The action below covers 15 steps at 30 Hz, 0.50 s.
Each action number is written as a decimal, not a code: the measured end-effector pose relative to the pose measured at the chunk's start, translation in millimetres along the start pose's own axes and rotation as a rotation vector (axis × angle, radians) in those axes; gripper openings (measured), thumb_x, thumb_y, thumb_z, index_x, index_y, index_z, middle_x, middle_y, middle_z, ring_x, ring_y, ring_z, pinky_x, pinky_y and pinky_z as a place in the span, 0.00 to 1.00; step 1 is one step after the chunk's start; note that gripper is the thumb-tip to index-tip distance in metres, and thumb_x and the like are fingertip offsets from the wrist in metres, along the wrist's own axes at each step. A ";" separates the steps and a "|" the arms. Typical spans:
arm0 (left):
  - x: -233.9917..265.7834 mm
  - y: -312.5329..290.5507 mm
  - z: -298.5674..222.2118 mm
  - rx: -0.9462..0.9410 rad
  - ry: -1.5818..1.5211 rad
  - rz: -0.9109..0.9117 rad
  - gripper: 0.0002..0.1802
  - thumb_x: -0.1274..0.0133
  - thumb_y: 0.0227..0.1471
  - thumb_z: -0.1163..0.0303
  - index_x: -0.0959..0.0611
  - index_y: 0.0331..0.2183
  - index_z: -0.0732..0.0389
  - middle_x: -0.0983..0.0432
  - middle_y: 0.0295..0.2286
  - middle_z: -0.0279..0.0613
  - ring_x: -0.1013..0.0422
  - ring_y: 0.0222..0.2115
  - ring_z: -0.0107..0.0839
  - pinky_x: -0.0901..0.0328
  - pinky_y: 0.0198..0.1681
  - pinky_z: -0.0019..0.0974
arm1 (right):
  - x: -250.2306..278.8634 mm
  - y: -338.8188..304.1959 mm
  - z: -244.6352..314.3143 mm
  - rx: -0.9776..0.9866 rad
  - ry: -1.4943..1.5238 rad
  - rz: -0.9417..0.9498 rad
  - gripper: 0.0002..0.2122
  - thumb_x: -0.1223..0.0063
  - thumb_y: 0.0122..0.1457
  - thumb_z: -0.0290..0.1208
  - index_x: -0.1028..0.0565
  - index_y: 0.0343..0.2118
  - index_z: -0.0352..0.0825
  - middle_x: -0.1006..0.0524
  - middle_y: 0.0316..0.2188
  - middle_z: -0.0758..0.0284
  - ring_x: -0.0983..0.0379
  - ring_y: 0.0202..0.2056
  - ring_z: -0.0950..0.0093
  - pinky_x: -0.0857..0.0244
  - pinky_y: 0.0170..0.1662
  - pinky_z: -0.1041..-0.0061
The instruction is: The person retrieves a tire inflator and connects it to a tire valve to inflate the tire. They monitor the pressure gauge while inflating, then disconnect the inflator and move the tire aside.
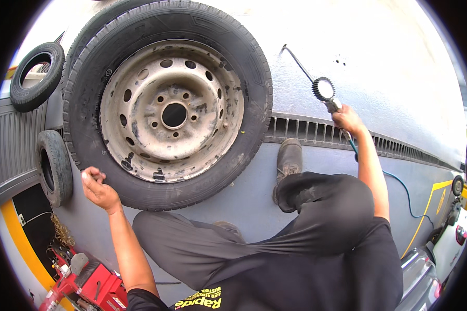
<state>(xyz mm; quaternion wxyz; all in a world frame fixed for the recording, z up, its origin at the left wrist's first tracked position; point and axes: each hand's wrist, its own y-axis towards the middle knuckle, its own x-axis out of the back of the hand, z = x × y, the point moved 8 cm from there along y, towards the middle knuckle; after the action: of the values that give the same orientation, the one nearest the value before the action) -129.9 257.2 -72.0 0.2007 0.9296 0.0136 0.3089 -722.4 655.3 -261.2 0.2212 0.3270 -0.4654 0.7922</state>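
A large tire point(192, 192) on a worn, dirty cream steel rim point(155, 140) is before me, its face with the round centre hole toward me. By its lower left edge, my left hand point(99, 192) is closed, thumb and fingers drawn together; whatever they may pinch is too small to make out. Off to the right, my right hand point(349, 120) grips a tire inflator point(324, 89) by its handle. Its round gauge has a black ribbed guard, and a thin dark hose reaches up and left from it, apart from the wheel. A teal air hose point(403, 189) trails from the handle.
A metal drain grate point(316, 132) crosses the grey floor behind my shoe point(289, 158). Two loose tires, one upper point(36, 76) and one lower point(54, 168), are at the left. Red equipment point(101, 285) stands lower left; a vehicle point(423, 277) is lower right.
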 end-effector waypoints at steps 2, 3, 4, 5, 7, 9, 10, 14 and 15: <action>-21.8 -0.7 -34.1 -0.110 -0.205 0.162 0.26 0.70 0.67 0.61 0.21 0.46 0.68 0.29 0.20 0.34 0.42 0.20 0.18 0.45 0.25 0.24 | 35.1 -60.6 18.0 0.013 0.051 -0.007 0.15 0.46 0.49 0.33 0.28 0.38 0.30 0.23 0.23 0.63 0.25 0.26 0.74 0.33 0.34 0.71; -37.3 -4.0 -46.4 -0.080 -0.263 0.285 0.25 0.69 0.68 0.62 0.23 0.51 0.68 0.28 0.20 0.36 0.39 0.21 0.19 0.42 0.27 0.24 | 49.6 -90.1 26.3 0.002 0.084 -0.010 0.14 0.45 0.49 0.32 0.28 0.38 0.30 0.24 0.23 0.65 0.27 0.25 0.75 0.34 0.33 0.72; -60.2 -4.6 -62.2 -0.094 -0.410 0.425 0.24 0.68 0.68 0.63 0.26 0.53 0.68 0.33 0.18 0.33 0.35 0.22 0.21 0.39 0.28 0.26 | 61.1 -116.9 39.5 0.040 0.143 0.013 0.13 0.45 0.49 0.31 0.28 0.37 0.30 0.24 0.23 0.66 0.28 0.25 0.76 0.35 0.32 0.74; -87.3 -8.8 -68.4 0.055 -0.601 0.617 0.24 0.67 0.67 0.65 0.27 0.55 0.69 0.36 0.18 0.32 0.33 0.24 0.22 0.36 0.29 0.27 | 72.7 -140.7 49.5 0.039 0.115 0.002 0.13 0.45 0.49 0.29 0.28 0.37 0.31 0.24 0.23 0.67 0.29 0.25 0.77 0.35 0.32 0.74; -132.5 -23.5 -85.7 0.226 -0.820 0.922 0.22 0.64 0.66 0.70 0.29 0.57 0.65 0.33 0.24 0.32 0.32 0.26 0.22 0.32 0.30 0.28 | 87.4 -183.6 67.4 0.050 0.104 0.007 0.12 0.45 0.50 0.28 0.28 0.37 0.31 0.26 0.24 0.68 0.31 0.25 0.78 0.36 0.31 0.76; -171.3 -45.2 -96.6 0.257 -0.717 1.174 0.22 0.61 0.65 0.71 0.28 0.58 0.62 0.35 0.27 0.28 0.37 0.25 0.19 0.35 0.30 0.24 | 97.0 -220.2 79.3 0.051 0.122 -0.001 0.11 0.46 0.50 0.27 0.29 0.37 0.32 0.28 0.24 0.70 0.33 0.25 0.80 0.38 0.31 0.78; -184.9 -56.9 -101.1 0.245 -0.677 1.274 0.21 0.59 0.64 0.71 0.27 0.57 0.62 0.35 0.27 0.27 0.40 0.25 0.17 0.38 0.29 0.22 | 101.0 -237.2 82.3 0.041 0.125 -0.024 0.11 0.45 0.50 0.27 0.28 0.37 0.32 0.27 0.24 0.70 0.32 0.25 0.79 0.37 0.31 0.78; -229.0 -97.1 -133.4 -0.223 -0.303 1.306 0.31 0.44 0.57 0.60 0.30 0.59 0.61 0.27 0.29 0.36 0.30 0.34 0.28 0.34 0.42 0.35 | 100.6 -290.1 97.1 0.044 0.165 -0.057 0.10 0.44 0.49 0.25 0.28 0.35 0.32 0.27 0.24 0.70 0.31 0.26 0.80 0.37 0.32 0.77; -238.8 -111.2 -140.3 -0.254 -0.248 1.289 0.33 0.43 0.56 0.58 0.31 0.60 0.61 0.26 0.31 0.39 0.28 0.36 0.30 0.33 0.44 0.36 | 95.1 -299.8 101.8 0.050 0.163 -0.044 0.10 0.44 0.49 0.24 0.28 0.35 0.32 0.27 0.25 0.70 0.31 0.26 0.80 0.37 0.32 0.77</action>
<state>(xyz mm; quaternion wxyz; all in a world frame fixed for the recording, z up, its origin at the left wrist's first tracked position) -393.4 374.9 -148.0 0.0840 0.7494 -0.6045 0.2569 -559.7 710.5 21.3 0.2676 0.2768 -0.4185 0.8226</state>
